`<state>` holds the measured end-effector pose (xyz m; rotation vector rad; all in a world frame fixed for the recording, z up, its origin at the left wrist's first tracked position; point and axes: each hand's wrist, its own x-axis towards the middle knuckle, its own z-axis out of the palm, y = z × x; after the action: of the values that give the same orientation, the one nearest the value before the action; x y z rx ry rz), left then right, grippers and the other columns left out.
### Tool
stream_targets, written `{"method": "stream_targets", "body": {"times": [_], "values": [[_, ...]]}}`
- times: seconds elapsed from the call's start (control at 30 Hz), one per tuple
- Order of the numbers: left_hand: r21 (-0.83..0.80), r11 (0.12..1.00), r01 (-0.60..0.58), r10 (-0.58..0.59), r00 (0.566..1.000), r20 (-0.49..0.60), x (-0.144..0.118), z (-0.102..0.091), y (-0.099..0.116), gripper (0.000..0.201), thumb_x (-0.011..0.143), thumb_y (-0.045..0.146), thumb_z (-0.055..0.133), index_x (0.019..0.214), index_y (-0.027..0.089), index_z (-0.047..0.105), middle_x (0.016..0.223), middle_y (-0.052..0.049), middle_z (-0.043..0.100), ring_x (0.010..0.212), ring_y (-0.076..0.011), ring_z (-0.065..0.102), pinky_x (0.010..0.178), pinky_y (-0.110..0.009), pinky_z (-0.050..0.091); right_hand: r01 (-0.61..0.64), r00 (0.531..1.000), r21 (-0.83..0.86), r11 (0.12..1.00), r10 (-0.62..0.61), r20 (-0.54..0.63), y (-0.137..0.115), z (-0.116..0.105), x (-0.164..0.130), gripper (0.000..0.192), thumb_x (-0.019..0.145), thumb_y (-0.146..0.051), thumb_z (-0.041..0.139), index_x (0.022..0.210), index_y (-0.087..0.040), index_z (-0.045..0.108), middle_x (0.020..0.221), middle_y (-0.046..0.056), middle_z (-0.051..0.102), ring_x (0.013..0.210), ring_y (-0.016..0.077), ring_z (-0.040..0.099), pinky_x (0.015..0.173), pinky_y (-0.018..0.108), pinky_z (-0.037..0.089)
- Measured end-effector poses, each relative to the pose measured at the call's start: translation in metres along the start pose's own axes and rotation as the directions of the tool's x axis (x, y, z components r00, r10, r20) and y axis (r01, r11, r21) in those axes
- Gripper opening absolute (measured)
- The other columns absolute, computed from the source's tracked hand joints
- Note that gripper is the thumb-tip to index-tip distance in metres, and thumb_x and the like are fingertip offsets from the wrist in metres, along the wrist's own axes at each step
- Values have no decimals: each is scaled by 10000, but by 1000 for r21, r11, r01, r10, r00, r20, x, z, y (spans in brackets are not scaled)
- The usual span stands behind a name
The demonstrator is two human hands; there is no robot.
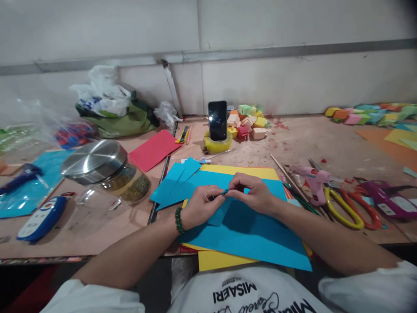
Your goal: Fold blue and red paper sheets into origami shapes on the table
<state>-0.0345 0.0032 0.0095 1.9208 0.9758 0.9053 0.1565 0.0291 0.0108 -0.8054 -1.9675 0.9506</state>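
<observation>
Here both hands meet over the stacked card at the near table edge. Left hand [199, 205], green bead bracelet [179, 220] at the wrist, has fingers curled shut, pinching a small blue paper strip [224, 192]. Right hand [256, 192] is likewise closed, thumb and fingertips clamped on the strip's other end. The strip hangs just above the large blue sheet [247, 230], which lies on yellow card [218, 260].

Risks, as judged: the strip is thin and held only at its tips, so uneven pull between the hands may tear it or skew a crease. Blue on blue makes the edge hard to read, so misalignment is likely. If dropped, the piece may be lost against the sheet.

Just right of the sheet: pink glue gun [314, 180], yellow-handled scissors [342, 208]; a sweeping right forearm may catch them. Left: glass jar with steel lid [97, 163] lying tilted. Far: phone [217, 120] propped in a tape roll [217, 143], folded paper cubes [247, 121] beside it.
</observation>
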Motion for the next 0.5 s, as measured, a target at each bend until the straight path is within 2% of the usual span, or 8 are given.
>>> {"method": "stream_targets", "body": {"times": [0.2, 0.37, 0.5], "values": [[79, 996, -30, 29, 1000, 11, -1, 1, 2, 385, 899, 323, 431, 553, 184, 330, 543, 41, 335, 530, -89, 353, 539, -241, 285, 72, 997, -20, 997, -72, -2, 3, 0, 0, 296, 882, -451, 617, 742, -190, 614, 668, 2, 583, 582, 109, 511, 542, 241, 439], [142, 990, -23, 19, 999, 33, -3, 3, 3, 332, 887, 265, 419, 569, 173, 399, 544, 32, 403, 536, -91, 405, 557, -241, 297, 142, 990, -51, 989, -141, 23, 4, 4, -3, 228, 896, -370, 614, 762, -186, 604, 689, 3, 582, 611, 109, 520, 572, 240, 443], [135, 991, 7, -14, 998, 54, -3, 3, 4, 351, 865, 255, 417, 538, 182, 313, 528, 42, 334, 520, -83, 353, 544, -236, 286, 88, 995, -40, 995, -86, 55, 2, 5, -2, 290, 942, -373, 526, 727, -185, 575, 673, -4, 561, 602, 102, 493, 574, 234, 420]]}}
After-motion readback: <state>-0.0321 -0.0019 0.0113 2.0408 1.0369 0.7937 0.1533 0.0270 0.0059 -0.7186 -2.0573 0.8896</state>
